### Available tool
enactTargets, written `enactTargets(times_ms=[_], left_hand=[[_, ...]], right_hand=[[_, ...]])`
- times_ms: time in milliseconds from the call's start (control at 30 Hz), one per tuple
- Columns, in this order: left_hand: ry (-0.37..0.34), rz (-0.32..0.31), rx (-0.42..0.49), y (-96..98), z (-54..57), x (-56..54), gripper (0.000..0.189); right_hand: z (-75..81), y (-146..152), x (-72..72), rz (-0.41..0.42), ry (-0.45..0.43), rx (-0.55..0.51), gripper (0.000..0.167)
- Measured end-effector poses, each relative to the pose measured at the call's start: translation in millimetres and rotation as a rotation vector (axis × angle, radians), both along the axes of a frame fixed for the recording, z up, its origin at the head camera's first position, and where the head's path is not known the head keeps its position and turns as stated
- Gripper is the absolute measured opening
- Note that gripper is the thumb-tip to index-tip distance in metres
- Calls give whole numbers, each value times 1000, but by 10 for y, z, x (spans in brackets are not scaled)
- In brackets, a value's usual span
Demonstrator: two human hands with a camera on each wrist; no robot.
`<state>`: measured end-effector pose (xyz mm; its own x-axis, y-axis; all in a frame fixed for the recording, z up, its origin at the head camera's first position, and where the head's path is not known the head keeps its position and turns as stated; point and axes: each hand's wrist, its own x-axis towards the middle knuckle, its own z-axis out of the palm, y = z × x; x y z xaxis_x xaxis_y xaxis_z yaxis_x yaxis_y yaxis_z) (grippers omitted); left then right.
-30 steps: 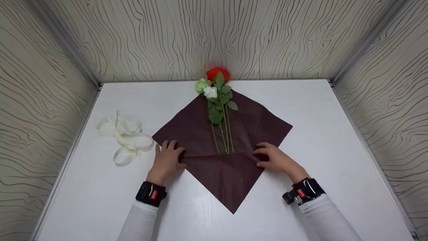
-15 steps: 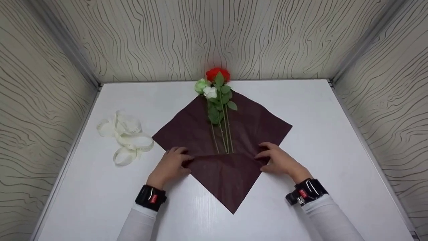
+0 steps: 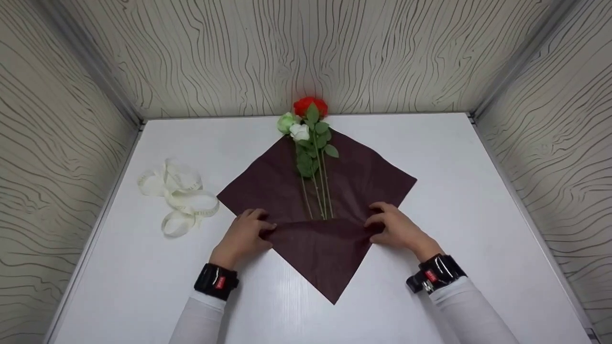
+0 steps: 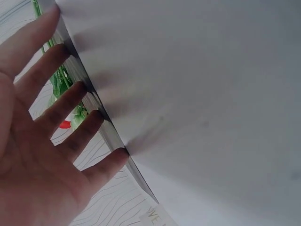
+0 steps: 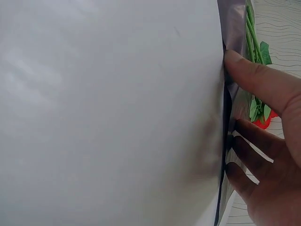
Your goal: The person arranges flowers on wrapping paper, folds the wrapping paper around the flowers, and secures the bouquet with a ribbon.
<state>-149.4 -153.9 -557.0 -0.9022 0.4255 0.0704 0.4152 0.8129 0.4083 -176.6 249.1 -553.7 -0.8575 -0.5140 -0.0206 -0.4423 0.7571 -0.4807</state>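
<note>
A dark maroon sheet of wrapping paper point(image 3: 315, 253) lies on the white table with one corner toward me. A crease runs across it between my hands. On its upper part lie a red flower point(image 3: 311, 107), a white rose point(image 3: 300, 132) and a pale green flower point(image 3: 286, 123), their thin stems reaching down to the crease. My left hand point(image 3: 243, 239) touches the sheet's left edge at the crease; the left wrist view has its fingers spread and fairly straight, fingertips on the paper. At the opposite edge, my right hand point(image 3: 399, 230) touches the paper with thumb and extended fingers.
A loosely looped cream ribbon point(image 3: 184, 196) with printed lettering lies on the table point(image 3: 478, 229) left of the paper. Wood-grain patterned panels point(image 3: 229, 57) enclose the table at the back and both sides.
Over the last second my left hand has slid along the paper's left edge, right and slightly toward me. My right hand has shifted only slightly. The flowers and ribbon have stayed in place.
</note>
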Motion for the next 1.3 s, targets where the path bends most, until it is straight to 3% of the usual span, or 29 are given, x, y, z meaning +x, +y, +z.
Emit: enactTargets(times_ms=[367,533,700,967,1133,1300], left_hand=[[-20,-11,-11,-4,24,-8,46],[-13,-23,-22,-3,34,-17,46],[11,-42,-19,-8,55,-27,49],[10,-24,28,1,72,-51,22],[22,21,23,26,91,-73,18],[67,60,-3,47,103,-108,15]], right_hand=[[-4,-11,-23,-4,31,-2,8],[-9,-14,-51,0,50,-15,5],[5,-10,-69,-1,16,-62,4],[-18,15,-107,-8,4,-126,5],[-5,72,-95,-5,-77,-181,16],[20,168,-78,36,-207,-244,40]])
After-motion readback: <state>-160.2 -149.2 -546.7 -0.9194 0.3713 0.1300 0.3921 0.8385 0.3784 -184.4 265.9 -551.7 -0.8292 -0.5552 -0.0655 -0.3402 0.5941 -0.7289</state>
